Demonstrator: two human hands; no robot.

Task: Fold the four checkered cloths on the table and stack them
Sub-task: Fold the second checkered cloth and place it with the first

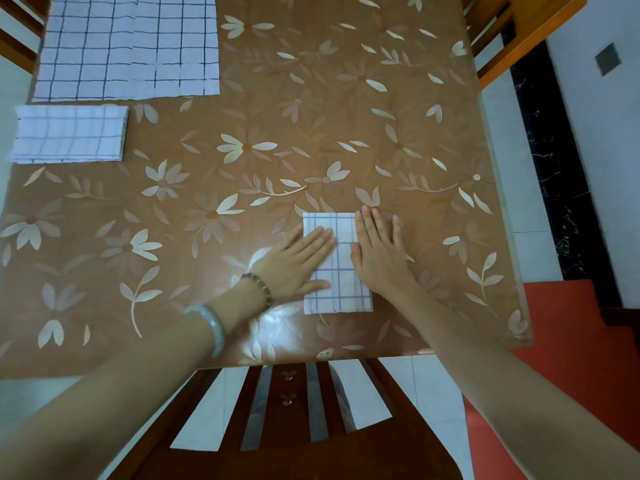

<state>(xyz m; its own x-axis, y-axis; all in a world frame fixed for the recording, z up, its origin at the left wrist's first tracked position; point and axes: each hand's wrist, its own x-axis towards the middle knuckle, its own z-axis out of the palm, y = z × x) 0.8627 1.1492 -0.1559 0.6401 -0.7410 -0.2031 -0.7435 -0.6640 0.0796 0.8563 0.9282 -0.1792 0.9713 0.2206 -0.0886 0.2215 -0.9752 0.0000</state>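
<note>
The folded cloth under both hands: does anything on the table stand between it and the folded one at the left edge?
Nothing visible does. Between the folded cloth and the left folded cloth lies only bare table.

Front cloth [337, 271] folded; left cloth [69, 135] folded; far cloths [128, 46] flat (overlapping).

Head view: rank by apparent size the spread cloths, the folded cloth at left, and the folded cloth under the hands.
1. spread cloths
2. left folded cloth and near folded cloth: they look alike, so unranked.
</note>
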